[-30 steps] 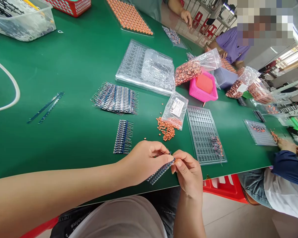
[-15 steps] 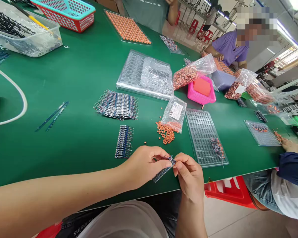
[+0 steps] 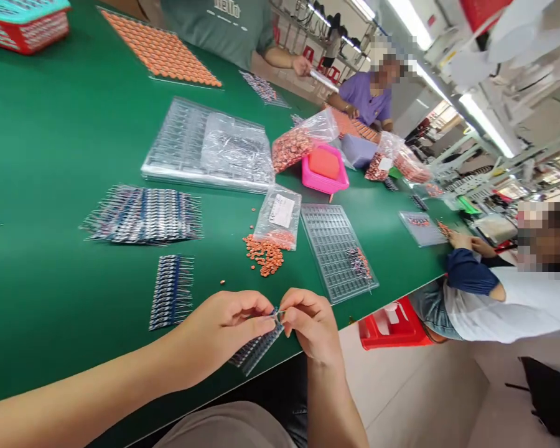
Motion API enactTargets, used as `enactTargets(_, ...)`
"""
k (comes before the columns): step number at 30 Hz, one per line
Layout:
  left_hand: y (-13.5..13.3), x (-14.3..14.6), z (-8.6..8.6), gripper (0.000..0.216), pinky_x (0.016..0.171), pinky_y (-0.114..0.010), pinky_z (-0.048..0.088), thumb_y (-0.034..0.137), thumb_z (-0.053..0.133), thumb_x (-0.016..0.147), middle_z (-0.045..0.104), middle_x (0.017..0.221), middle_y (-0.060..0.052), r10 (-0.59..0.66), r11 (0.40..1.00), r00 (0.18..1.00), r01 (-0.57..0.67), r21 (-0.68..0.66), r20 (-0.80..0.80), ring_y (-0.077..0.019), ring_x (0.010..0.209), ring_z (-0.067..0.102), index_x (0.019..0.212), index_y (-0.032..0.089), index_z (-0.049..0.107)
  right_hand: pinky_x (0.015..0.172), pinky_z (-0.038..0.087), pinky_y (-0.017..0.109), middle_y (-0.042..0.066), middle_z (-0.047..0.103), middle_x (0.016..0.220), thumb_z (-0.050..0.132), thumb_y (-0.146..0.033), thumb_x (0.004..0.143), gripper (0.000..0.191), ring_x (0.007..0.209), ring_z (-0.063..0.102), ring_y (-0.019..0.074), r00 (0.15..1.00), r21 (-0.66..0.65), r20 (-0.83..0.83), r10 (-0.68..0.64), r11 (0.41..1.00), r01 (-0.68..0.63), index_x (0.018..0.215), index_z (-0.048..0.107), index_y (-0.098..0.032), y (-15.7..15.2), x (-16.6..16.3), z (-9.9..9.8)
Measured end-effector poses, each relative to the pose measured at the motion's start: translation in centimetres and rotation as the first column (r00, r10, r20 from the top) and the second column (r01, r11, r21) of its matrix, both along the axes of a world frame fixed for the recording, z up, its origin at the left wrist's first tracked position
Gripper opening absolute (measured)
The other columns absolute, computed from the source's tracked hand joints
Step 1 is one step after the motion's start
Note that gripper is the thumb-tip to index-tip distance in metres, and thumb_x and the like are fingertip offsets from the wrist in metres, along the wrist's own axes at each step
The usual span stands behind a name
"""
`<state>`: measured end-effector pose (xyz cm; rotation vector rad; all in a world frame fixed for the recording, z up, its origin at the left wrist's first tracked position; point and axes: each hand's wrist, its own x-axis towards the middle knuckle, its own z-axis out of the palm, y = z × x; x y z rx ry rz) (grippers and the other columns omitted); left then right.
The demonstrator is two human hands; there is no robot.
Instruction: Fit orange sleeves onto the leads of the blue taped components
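Pinching a dark strip of parts (image 3: 260,350) at the bottom middle of the frame, my left hand (image 3: 231,326) is holding thumb and fingers closed on its upper end; my right hand (image 3: 314,326) is holding thumb and forefinger nearly together there, though whether they are gripping a lead I can't tell. The near edge of the green table (image 3: 51,311) is slanting just below, rising toward the right, my right wrist crossing it. Green is spreading widest across the left; a narrower gap is showing between my knuckles and the orange beads (image 3: 267,256). Flanking me, a short strip stack (image 3: 168,292) is lying left, a slotted tray (image 3: 324,242) right. Above, a labelled bag (image 3: 264,221) is touching the beads, and clear trays (image 3: 172,146) are filling the upper middle.
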<state>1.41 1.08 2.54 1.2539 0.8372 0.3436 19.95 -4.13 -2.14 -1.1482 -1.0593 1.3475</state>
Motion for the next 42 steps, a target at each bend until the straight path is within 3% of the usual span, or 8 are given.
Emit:
enactTargets(6,0.4,-0.1,-0.8,0.027,0.066,-0.025,0.043,0.046,0.066,0.083,0.063,0.072,0.001,0.078,0.995,0.997,-0.078,0.067,-0.001,-0.0159,0.070,0.054,0.077,0.020,0.070,0.053,0.041,0.029,0.000,0.060,0.072,0.068,-0.041,0.089,0.015,0.056,0.052,0.0149,0.965,0.134,0.221,-0.138,0.985,0.110,0.081,0.072,-0.029,-1.2,1.3,1.1)
enactTargets(9,0.7,-0.1,-1.4,0.030,0.068,-0.026,0.045,0.049,0.069,0.082,0.067,0.075,0.000,0.128,0.991,0.991,-0.127,0.045,-0.031,-0.0176,0.073,0.058,0.080,0.019,0.070,0.063,0.046,0.030,0.001,0.064,0.078,0.066,-0.036,0.091,0.012,0.069,0.058,0.0173,0.834,0.275,0.417,-0.360,0.925,0.262,0.089,0.072,-0.025,-1.9,5.3,1.6)
enactTargets(12,0.8,0.1,-1.6,0.031,0.072,-0.027,0.048,0.050,0.071,0.079,0.070,0.078,-0.002,0.156,0.987,0.987,-0.155,0.031,-0.036,-0.0201,0.078,0.063,0.081,0.019,0.071,0.072,0.049,0.032,0.005,0.070,0.092,0.064,-0.041,0.091,0.022,0.082,0.063,0.0203,0.472,0.438,0.654,-0.591,0.805,0.401,0.095,0.071,-0.021,-1.6,11.0,1.9)
enactTargets(14,0.7,0.3,-1.5,0.029,0.074,-0.028,0.049,0.049,0.072,0.078,0.071,0.078,-0.002,0.176,0.984,0.984,-0.175,0.030,-0.030,-0.0214,0.081,0.065,0.080,0.020,0.071,0.073,0.050,0.033,0.007,0.072,0.095,0.058,-0.045,0.093,0.029,0.083,0.065,0.0207,0.268,0.459,0.782,-0.563,0.811,0.363,0.098,0.071,-0.019,-0.8,14.7,2.1)
enactTargets(20,0.6,0.3,-1.2,0.025,0.078,-0.029,0.049,0.044,0.069,0.081,0.073,0.081,-0.002,0.147,0.989,0.989,-0.147,0.006,-0.015,-0.0207,0.082,0.066,0.082,0.019,0.069,0.076,0.048,0.039,0.011,0.072,0.091,0.061,-0.046,0.086,0.033,0.077,0.063,0.0232,0.175,0.435,0.849,-0.499,0.847,0.305,0.089,0.074,-0.017,1.9,19.7,2.0)
enactTargets(25,0.3,0.3,-1.4,0.024,0.070,-0.028,0.046,0.042,0.068,0.081,0.068,0.074,0.000,0.132,0.990,0.991,-0.132,-0.059,0.010,-0.0185,0.075,0.063,0.082,0.018,0.065,0.079,0.049,0.041,0.012,0.071,0.100,0.058,-0.040,0.092,0.030,0.081,0.064,0.0238,0.128,0.476,0.852,-0.507,0.854,0.209,0.107,0.072,-0.018,1.1,15.0,1.3)
enactTargets(32,0.7,0.6,-1.2,0.022,0.073,-0.029,0.042,0.038,0.068,0.075,0.058,0.072,0.003,0.319,0.943,0.945,-0.309,-0.120,0.074,-0.0162,0.074,0.056,0.075,0.018,0.058,0.081,0.054,0.034,0.009,0.068,0.104,0.054,-0.023,0.098,0.020,0.094,0.067,0.0212,0.385,0.357,0.884,-0.263,0.913,-0.196,0.112,0.068,-0.022,1.6,3.3,0.9)
enactTargets(42,0.9,0.8,-2.0,0.019,0.075,-0.031,0.040,0.035,0.065,0.077,0.056,0.075,0.003,0.380,0.922,0.915,-0.364,-0.128,0.133,-0.0160,0.075,0.052,0.078,0.018,0.057,0.078,0.055,0.037,0.010,0.068,0.098,0.051,-0.017,0.099,0.022,0.088,0.063,0.0230,0.155,0.352,0.936,-0.317,0.871,-0.342,0.112,0.069,-0.018,3.8,0.7,-0.1)
